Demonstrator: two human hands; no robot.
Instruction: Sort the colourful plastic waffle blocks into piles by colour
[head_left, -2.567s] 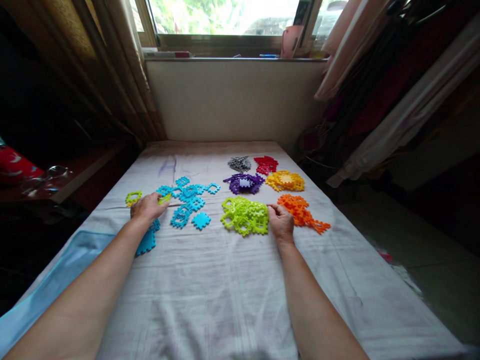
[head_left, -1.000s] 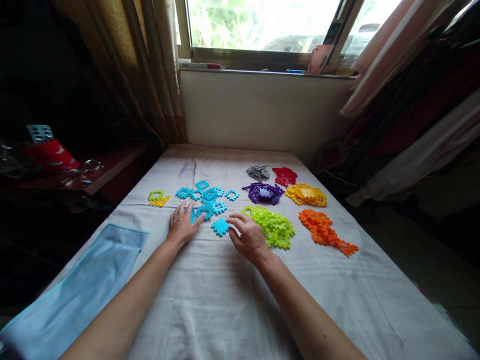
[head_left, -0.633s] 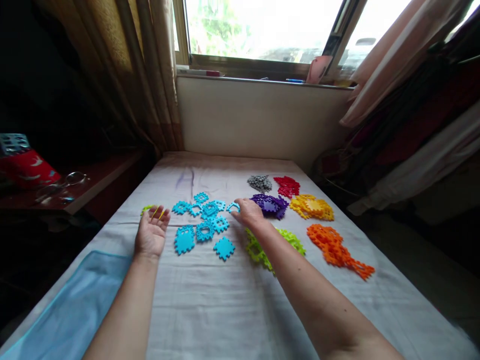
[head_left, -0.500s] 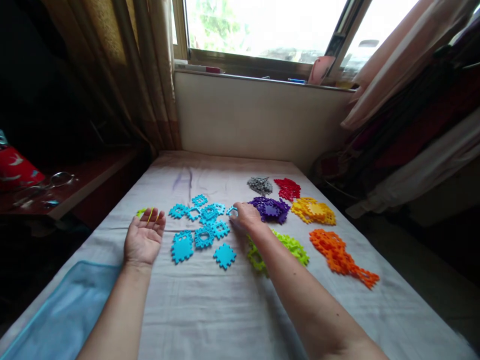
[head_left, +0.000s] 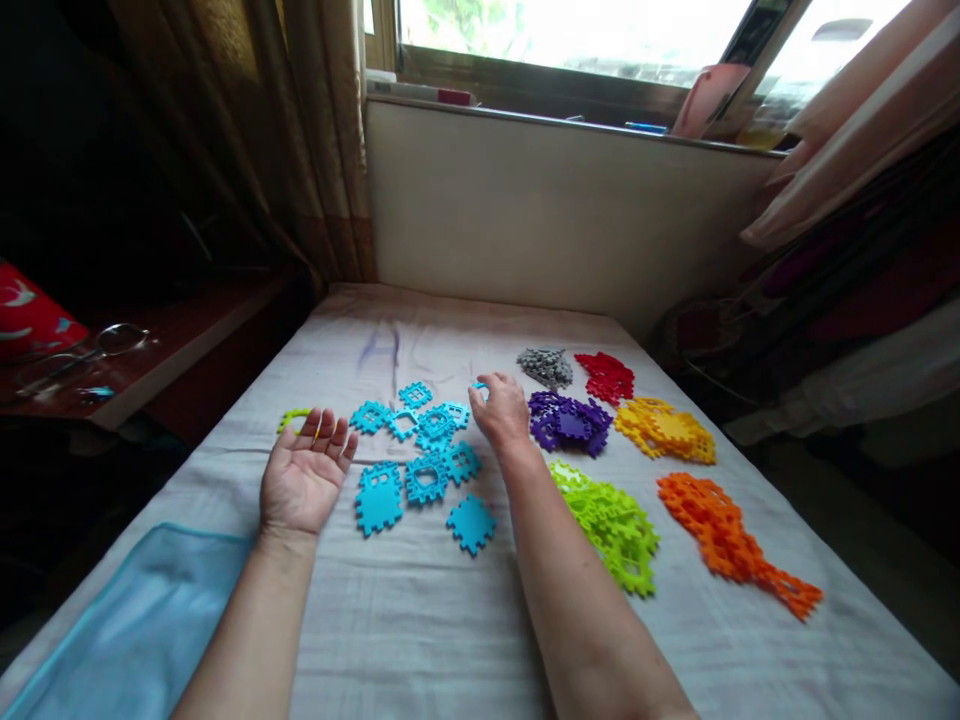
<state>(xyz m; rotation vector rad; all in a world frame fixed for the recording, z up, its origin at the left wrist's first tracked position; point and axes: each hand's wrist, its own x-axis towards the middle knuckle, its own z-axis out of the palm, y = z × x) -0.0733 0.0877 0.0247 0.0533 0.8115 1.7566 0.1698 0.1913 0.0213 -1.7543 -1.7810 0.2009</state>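
Note:
My left hand [head_left: 306, 475] is palm up over the sheet, its fingers stretched out and holding nothing. A lime-green interlocking tile [head_left: 291, 418] shows just behind those fingers, partly covered by them. My right hand [head_left: 501, 408] is closed on a small blue interlocking tile [head_left: 478, 388], mostly hidden by the fingers. Between the hands lie several loose blue tiles with toothed edges, some overlapping. Among them are a solid square tile [head_left: 471, 523], a larger tile with small holes [head_left: 379, 500] and a window-shaped tile [head_left: 415, 394].
To the right are piles of purple [head_left: 570, 424], lime-green [head_left: 615, 530], orange [head_left: 731, 540], yellow [head_left: 667, 430], red [head_left: 604, 377] and grey pieces [head_left: 546, 367]. A blue cloth [head_left: 150, 620] lies at the left. Glasses [head_left: 120, 342] rest on a side table.
My right hand has moved slightly up and away from the purple pile, with the blue tile at its fingertips. My left hand stays palm up. The camera view has shifted.

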